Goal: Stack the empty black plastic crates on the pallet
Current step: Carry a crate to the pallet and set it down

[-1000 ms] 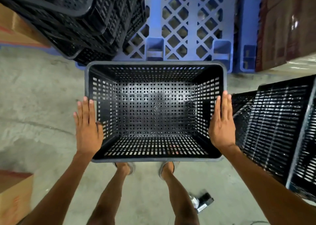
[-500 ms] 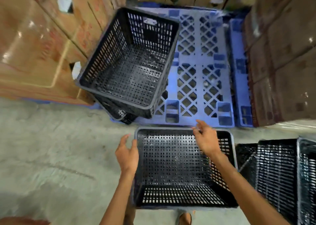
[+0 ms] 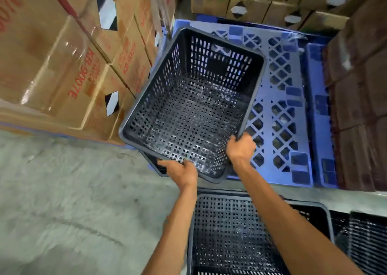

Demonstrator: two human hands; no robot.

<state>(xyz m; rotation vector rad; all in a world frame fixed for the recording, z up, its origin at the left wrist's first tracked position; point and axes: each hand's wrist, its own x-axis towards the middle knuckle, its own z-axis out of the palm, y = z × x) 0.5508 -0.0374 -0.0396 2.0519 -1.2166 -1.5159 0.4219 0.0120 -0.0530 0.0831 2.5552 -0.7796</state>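
Note:
An empty black perforated crate (image 3: 194, 107) tops a stack of nested crates on the left part of the blue plastic pallet (image 3: 278, 107), sitting askew. My left hand (image 3: 181, 171) grips its near rim. My right hand (image 3: 240, 149) grips the rim by its near right corner. A second empty black crate (image 3: 236, 233) stands on the concrete floor just below my arms. Further black crates (image 3: 364, 241) lie at the lower right, partly cut off by the frame.
Stacked cardboard boxes (image 3: 69, 65) stand against the pallet's left side. More boxes (image 3: 272, 4) line the back. Brown wrapped cartons (image 3: 360, 107) stand on the right. Bare concrete floor (image 3: 73, 201) lies to my left.
My hands left the crate on the floor and moved up and forward onto the rim of the top crate on the pallet. My view tilted up toward the pallet.

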